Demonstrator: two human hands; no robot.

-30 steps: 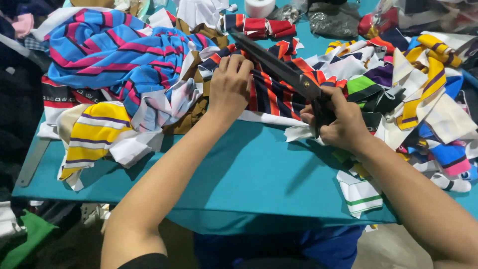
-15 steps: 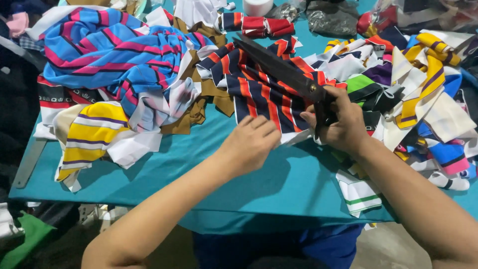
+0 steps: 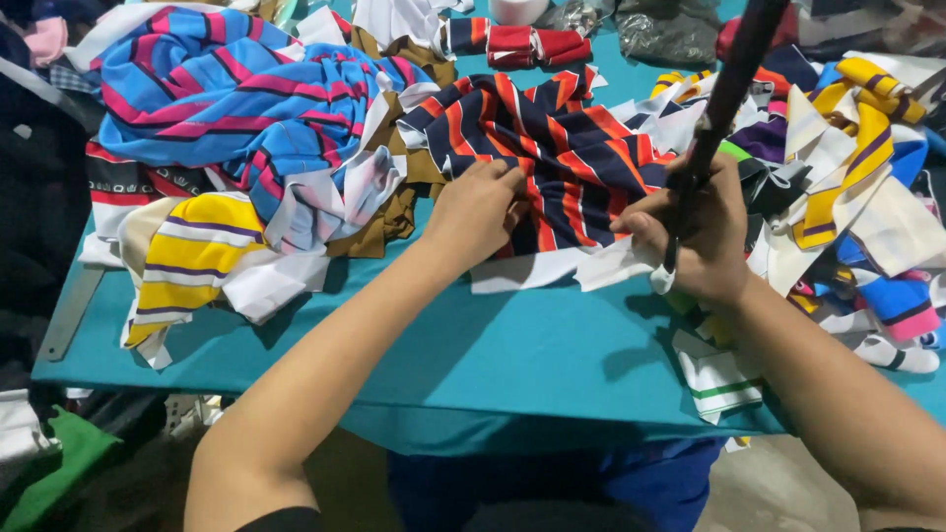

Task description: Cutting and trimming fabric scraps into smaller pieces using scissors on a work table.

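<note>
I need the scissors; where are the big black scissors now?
In the head view, right of centre: the black scissors stand tilted in the right hand, beside the navy-and-orange striped cloth.

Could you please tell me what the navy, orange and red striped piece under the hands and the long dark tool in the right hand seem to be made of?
The navy, orange and red striped piece looks like soft knit fabric with a matte finish: it folds and wrinkles loosely on the teal table cover. The long dark tool looks rigid and matte black, possibly metal or plastic; blur leaves this open.
</note>
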